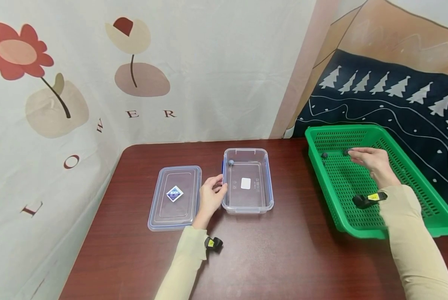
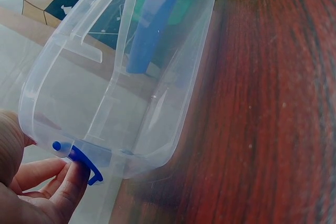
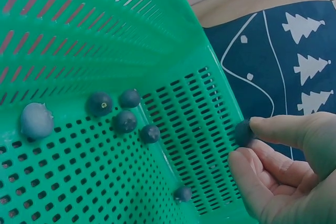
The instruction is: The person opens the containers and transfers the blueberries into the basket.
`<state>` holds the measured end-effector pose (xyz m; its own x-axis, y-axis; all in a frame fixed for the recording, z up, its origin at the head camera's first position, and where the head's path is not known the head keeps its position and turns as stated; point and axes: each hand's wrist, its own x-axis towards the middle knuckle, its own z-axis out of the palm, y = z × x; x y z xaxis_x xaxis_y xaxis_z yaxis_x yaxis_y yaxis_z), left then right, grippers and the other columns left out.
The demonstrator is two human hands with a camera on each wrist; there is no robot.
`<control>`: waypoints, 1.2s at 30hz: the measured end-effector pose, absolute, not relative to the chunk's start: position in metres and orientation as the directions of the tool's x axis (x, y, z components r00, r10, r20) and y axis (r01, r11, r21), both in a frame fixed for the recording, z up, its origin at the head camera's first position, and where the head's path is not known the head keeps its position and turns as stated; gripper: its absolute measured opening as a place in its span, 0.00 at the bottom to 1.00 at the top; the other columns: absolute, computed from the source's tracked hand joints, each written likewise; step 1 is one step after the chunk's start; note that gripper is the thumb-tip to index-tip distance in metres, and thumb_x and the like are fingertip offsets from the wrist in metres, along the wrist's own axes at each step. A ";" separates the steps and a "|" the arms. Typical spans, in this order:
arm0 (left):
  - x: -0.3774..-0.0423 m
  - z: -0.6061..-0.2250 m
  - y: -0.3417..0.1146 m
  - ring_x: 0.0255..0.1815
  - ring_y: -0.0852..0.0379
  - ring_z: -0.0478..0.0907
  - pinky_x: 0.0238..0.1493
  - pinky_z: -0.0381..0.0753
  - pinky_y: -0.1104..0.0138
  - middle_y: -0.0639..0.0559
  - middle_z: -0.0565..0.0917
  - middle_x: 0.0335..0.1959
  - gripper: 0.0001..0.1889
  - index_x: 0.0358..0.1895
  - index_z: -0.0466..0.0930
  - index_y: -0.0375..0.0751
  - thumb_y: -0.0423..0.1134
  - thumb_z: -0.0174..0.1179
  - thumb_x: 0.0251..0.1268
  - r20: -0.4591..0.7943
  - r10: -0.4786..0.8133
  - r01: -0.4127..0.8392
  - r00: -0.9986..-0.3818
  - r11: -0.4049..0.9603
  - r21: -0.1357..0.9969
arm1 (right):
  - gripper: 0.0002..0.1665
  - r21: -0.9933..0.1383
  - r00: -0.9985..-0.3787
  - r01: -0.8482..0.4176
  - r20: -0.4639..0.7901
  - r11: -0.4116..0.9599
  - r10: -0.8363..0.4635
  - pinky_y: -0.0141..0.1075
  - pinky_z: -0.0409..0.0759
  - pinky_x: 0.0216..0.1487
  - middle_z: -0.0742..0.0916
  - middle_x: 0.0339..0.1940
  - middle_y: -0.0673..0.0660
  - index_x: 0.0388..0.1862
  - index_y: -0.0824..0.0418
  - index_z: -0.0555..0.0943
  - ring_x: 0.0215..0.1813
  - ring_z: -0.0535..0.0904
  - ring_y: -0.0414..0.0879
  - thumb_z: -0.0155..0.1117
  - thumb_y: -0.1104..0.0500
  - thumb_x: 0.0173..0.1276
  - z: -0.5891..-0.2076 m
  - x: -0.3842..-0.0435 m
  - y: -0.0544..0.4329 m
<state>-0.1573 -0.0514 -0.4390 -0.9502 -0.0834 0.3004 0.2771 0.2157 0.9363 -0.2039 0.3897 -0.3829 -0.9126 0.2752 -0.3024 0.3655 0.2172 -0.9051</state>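
Observation:
My right hand [image 1: 374,163] is over the far part of a green basket [image 1: 353,232], pinching a dark blueberry [image 3: 243,133] between thumb and fingertips. Several more blueberries [image 3: 125,121] lie on the basket floor in the right wrist view. At the near left side of a clear plastic food container [image 1: 247,208], my left hand [image 1: 211,195] holds the wall, its fingers against a blue latch [image 2: 84,162] and the thumb near the rim. One blueberry [image 1: 231,162] sits inside the container's far left corner. The container stands uncovered.
A clear lid [image 1: 175,216] with a blue-and-white label lies left of the container, beside my left hand. Everything stands on a dark red-brown table [image 1: 246,258]. Printed cloth [image 1: 216,75] hangs behind it, and a navy tree-pattern cloth [image 1: 392,108] is behind the basket.

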 end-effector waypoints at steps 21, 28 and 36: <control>-0.159 -0.441 -0.051 0.40 0.29 0.78 0.44 0.83 0.49 0.24 0.77 0.38 0.15 0.45 0.74 0.12 0.16 0.57 0.51 0.318 -0.086 0.292 -0.944 0.229 0.929 | 0.14 -0.978 -0.967 0.191 -0.173 0.083 0.187 0.22 0.83 0.36 0.84 0.25 0.38 0.22 0.44 0.83 0.29 0.81 0.30 0.64 0.62 0.63 -0.356 -0.225 0.339; -0.158 -0.441 -0.052 0.40 0.28 0.77 0.44 0.83 0.49 0.23 0.77 0.38 0.15 0.45 0.74 0.12 0.16 0.57 0.51 0.318 -0.084 0.293 -0.944 0.226 0.929 | 0.10 -0.980 -0.975 0.178 -0.164 0.086 0.147 0.26 0.84 0.40 0.84 0.26 0.41 0.28 0.49 0.84 0.31 0.83 0.33 0.63 0.64 0.63 -0.351 -0.239 0.307; -0.158 -0.440 -0.052 0.41 0.28 0.77 0.45 0.83 0.50 0.23 0.76 0.39 0.15 0.45 0.74 0.12 0.16 0.57 0.51 0.316 -0.082 0.292 -0.945 0.219 0.931 | 0.23 -0.960 -0.977 0.194 -0.171 0.204 0.124 0.37 0.78 0.56 0.82 0.37 0.46 0.58 0.71 0.73 0.33 0.81 0.30 0.60 0.61 0.66 -0.352 -0.252 0.272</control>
<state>-0.1579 -0.0519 -0.4401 -0.9452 -0.0821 0.3159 0.2922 0.2188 0.9310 -0.2523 0.2721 -0.3524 -0.9774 0.1240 -0.1710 0.1937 0.2043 -0.9596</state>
